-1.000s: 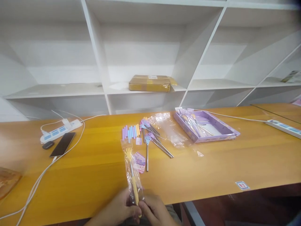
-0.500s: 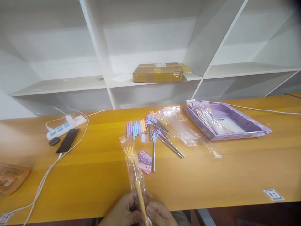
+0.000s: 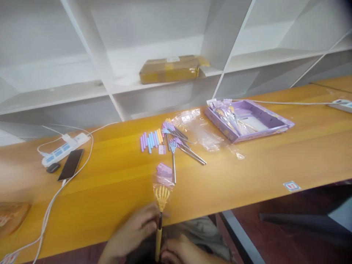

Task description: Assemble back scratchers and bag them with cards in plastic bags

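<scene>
A yellow hand-shaped back scratcher (image 3: 158, 234) in a clear plastic sleeve (image 3: 171, 187) stands nearly upright at the table's front edge. My right hand (image 3: 180, 250) is closed round the lower end of its handle. My left hand (image 3: 137, 229) has its fingers bent around the sleeved scratcher just below the yellow head, slightly blurred. Beyond the head lie purple printed cards (image 3: 164, 172), partly behind the sleeve. More back scratchers (image 3: 173, 161) with blue, purple and other coloured heads and bare metal rods lie behind them. Next to these is a row of coloured handle tubes (image 3: 150, 140).
At right, a purple tray (image 3: 264, 132) holds bagged scratchers. Loose clear bags (image 3: 206, 135) lie beside it. A power strip (image 3: 66, 149), phone (image 3: 70, 165) and white cables are on the left. A taped cardboard box (image 3: 172, 69) sits on the shelf.
The scratcher has come closer to me, its head now near the table edge. My left hand has shifted up from the handle toward the head. The view has turned right and tilted.
</scene>
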The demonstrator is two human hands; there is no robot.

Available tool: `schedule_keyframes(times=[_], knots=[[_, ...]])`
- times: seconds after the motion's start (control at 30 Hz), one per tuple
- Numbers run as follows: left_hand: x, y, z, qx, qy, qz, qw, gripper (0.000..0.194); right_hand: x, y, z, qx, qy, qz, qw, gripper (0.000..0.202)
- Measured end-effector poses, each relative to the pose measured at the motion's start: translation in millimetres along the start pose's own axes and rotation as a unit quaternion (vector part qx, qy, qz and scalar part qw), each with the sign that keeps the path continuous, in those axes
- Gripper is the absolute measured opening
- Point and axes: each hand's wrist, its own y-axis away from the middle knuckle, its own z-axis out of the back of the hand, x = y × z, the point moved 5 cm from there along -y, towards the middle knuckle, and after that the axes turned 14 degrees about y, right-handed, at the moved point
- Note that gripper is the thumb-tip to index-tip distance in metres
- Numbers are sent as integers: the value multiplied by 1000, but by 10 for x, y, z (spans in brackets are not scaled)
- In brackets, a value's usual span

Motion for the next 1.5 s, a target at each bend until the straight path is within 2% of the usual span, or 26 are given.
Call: schedule_keyframes(times=[0.1,0.17,0.27,0.37,0.5,0.63,0.77,0.83,0.9,0.93,1.0,1.07,1.1,1.13,1.2,1.3,1.37,1.5], knots=[[-48,-126,157,-142,34,-18,989,41,-11,123,-125,39,25,-33,998,42],[-65,-242,217,-193,57,-32,979,36,42,173,-122,40,50,-9,998,35],[-118,-412,243,-200,35,-71,977,32,115,228,-36,62,43,-1,997,30],[-94,-495,240,-198,12,-73,977,30,136,298,71,93,51,-24,994,25],[-2,-481,199,-186,-6,-59,981,33,76,373,139,117,120,-53,984,19],[95,-412,241,-214,9,-46,976,31,66,380,221,159,203,-54,965,20],[169,-380,320,-241,32,-60,968,27,218,369,537,229,333,-97,909,31],[191,-386,332,-232,33,-67,970,34,410,309,780,247,348,-95,899,28],[206,-390,328,-218,20,-64,974,42,630,161,1063,216,330,-72,916,21],[211,-387,326,-213,10,-60,975,42,718,50,1223,171,325,-60,928,17],[212,-373,325,-212,0,-54,976,37,802,-214,1559,32,344,-44,937,18],[199,-357,325,-220,-1,-55,974,34,754,-479,1856,-122,410,-48,903,23],[187,-351,326,-227,2,-59,972,33,700,-608,1958,-174,456,-49,871,22],[172,-348,325,-235,5,-67,970,33,634,-742,2028,-201,501,-50,840,20],[136,-344,323,-248,10,-93,964,33,505,-1008,2111,-203,574,-55,791,15],[114,-330,331,-262,16,-124,957,37,417,-1339,2212,-169,640,-80,745,28],[139,-301,361,-289,19,-118,950,37,413,-1497,2275,-137,661,-102,730,33],[170,-210,426,-377,-16,-107,920,34,416,-1688,2369,-82,662,-135,733,32]])
